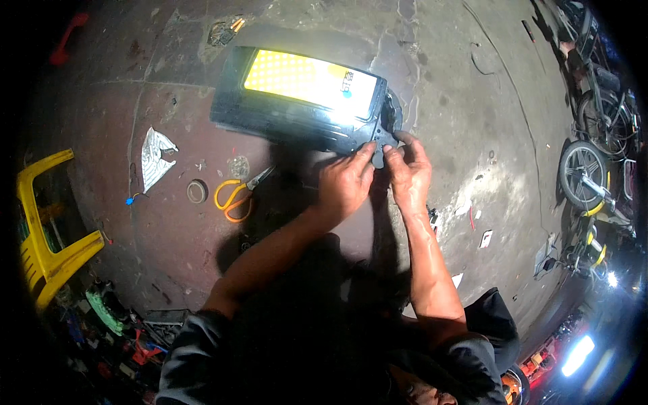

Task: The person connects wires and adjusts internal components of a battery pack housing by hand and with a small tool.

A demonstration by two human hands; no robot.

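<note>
A long black box-shaped case, which looks like a battery case, lies on the floor ahead of me. A yellow and white label covers much of its upper face. At its right end is a dark end piece with small holes and a lower tab. My left hand pinches near the case corner, its thumb and fingertips against that piece. My right hand holds the same piece from the right, thumb in front and fingers curled around its edge. The inside of the case end is mostly hidden.
Orange-handled scissors, a tape roll and a crumpled white scrap lie left of my arms. A yellow plastic frame stands at far left. Wheeled vehicles line the right side, and a thin cable crosses the floor.
</note>
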